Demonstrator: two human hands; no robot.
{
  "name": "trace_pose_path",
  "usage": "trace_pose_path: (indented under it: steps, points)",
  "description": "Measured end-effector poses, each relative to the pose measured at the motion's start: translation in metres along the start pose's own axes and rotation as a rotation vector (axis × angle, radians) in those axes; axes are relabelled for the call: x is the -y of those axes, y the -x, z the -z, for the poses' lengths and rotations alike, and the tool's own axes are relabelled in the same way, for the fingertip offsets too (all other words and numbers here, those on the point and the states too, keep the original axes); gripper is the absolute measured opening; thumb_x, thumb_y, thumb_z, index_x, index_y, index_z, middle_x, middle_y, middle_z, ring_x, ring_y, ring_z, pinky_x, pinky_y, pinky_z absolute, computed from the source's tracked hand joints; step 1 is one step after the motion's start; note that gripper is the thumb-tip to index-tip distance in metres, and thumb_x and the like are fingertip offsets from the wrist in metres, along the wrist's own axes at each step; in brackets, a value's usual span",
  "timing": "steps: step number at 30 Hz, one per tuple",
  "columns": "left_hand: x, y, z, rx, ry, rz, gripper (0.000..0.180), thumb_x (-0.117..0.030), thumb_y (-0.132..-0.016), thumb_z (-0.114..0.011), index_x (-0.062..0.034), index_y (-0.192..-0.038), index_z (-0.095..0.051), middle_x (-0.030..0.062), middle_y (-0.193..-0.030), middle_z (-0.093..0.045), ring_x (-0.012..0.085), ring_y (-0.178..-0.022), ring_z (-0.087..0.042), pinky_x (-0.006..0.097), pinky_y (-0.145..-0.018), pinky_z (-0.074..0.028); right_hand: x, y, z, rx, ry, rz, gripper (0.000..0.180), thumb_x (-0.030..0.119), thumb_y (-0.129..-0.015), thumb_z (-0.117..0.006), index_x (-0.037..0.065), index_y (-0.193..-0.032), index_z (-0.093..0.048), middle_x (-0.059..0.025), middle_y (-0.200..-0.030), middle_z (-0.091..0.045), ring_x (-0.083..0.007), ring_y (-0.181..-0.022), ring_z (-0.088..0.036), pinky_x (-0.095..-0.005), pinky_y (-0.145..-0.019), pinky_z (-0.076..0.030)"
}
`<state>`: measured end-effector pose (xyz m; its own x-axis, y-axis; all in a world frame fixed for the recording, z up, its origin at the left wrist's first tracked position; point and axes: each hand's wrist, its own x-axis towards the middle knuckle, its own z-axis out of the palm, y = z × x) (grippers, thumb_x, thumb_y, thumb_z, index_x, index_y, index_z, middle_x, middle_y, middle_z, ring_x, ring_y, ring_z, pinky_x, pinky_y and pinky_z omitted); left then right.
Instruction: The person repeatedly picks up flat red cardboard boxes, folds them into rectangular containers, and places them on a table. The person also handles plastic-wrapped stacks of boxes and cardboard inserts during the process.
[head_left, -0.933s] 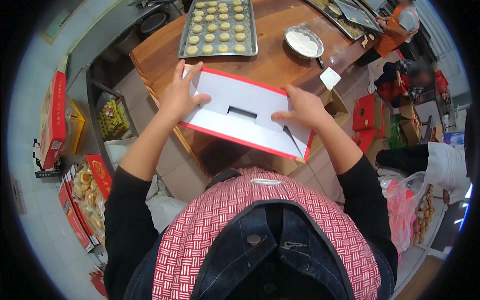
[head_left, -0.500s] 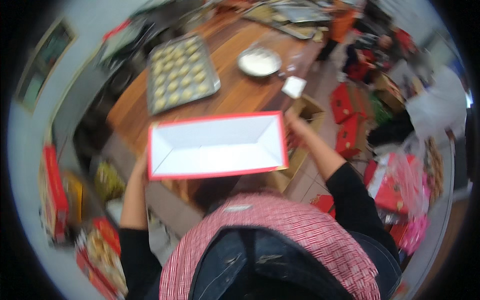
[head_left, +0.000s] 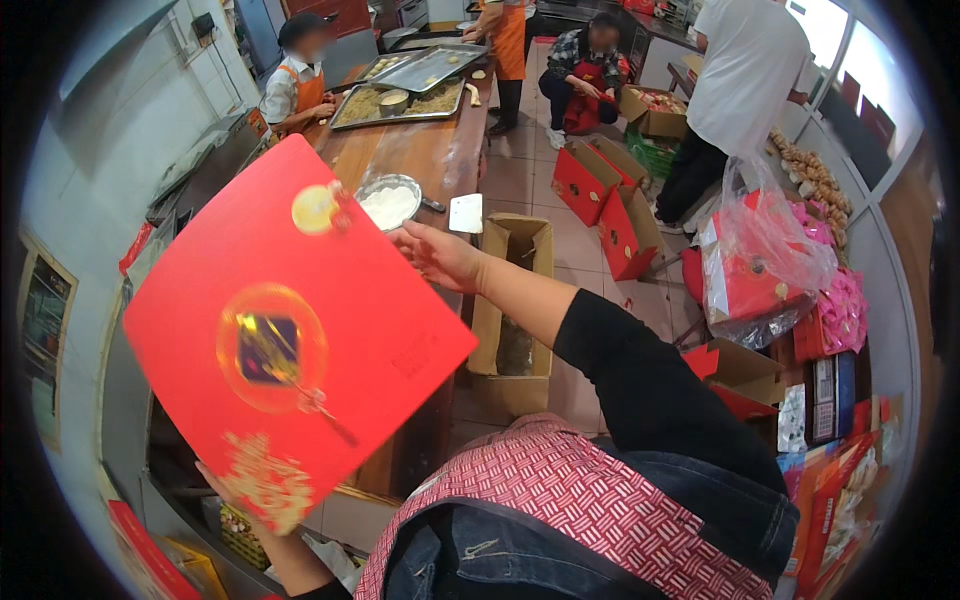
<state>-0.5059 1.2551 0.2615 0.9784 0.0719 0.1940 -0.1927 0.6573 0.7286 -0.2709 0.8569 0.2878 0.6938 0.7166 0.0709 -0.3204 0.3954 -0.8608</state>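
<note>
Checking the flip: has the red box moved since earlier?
Yes. The red box was lifted off the wooden table, turned red-face up; left hand grips its lower edge.

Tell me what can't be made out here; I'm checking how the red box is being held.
- Left hand, head view: almost wholly behind the red box; only fingertips show at its lower edge.
- Right hand: open palm near the box's edge; contact unclear.
- Table: near part hidden by the box.
- Gold design on the box: blurred.

A flat square red box lid (head_left: 290,330) with gold ornaments fills the left foreground; open red cartons (head_left: 600,195) stand on the floor beyond.
</note>
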Motion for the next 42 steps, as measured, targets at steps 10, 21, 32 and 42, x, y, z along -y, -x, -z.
trace_pose_path:
  steps: [10, 21, 32, 42]
  points:
    - [0.124, 0.096, 0.066, -0.558, -0.342, -0.073, 0.057, -0.046, -0.090, -0.037, -0.0130, -0.136, -0.030, 0.0107, -0.135, -0.038, 0.0275, -0.118, -0.043, 0.041, -0.092, -0.043, -0.110, 0.029, -0.009, -0.198, -0.027, -0.247, 0.076, 0.065, -0.085, -0.035, 0.011, -0.139, -0.029, -0.0106, -0.142, -0.031, -0.0220, -0.127, -0.034, -0.0382, -0.103, -0.028]
    - [0.061, 0.094, -0.012, -0.646, -0.165, 0.445, 0.075, -0.067, -0.084, -0.033, -0.0137, -0.137, -0.030, 0.0098, -0.136, -0.038, 0.0307, -0.118, -0.043, 0.051, -0.083, -0.046, -0.092, 0.006, -0.020, -0.057, 0.097, -0.613, 0.086, 0.071, -0.079, -0.037, 0.013, -0.140, -0.024, -0.0104, -0.142, -0.030, -0.0243, -0.125, -0.037, -0.0496, -0.098, -0.032]
    - [0.047, 0.132, 0.038, -0.508, -0.512, 0.402, 0.061, -0.041, -0.088, -0.053, -0.0077, -0.134, -0.032, 0.0095, -0.129, -0.043, 0.0236, -0.117, -0.042, 0.044, -0.086, -0.045, -0.109, 0.057, 0.006, -0.224, 0.375, -0.564, 0.047, 0.040, -0.083, -0.058, 0.009, -0.117, -0.049, 0.0002, -0.105, -0.054, -0.0113, -0.097, -0.051, -0.0339, -0.074, -0.042]
    - [0.053, 0.059, 0.030, -0.475, -0.786, 0.658, 0.062, -0.046, -0.088, -0.050, -0.0030, -0.131, -0.036, 0.0131, -0.125, -0.046, 0.0228, -0.109, -0.049, 0.035, -0.087, -0.043, -0.106, 0.140, 0.015, -0.239, 1.053, -0.720, 0.032, 0.027, -0.074, -0.062, -0.005, -0.081, -0.060, -0.0142, -0.073, -0.065, -0.0224, -0.066, -0.065, -0.0366, -0.059, -0.050]
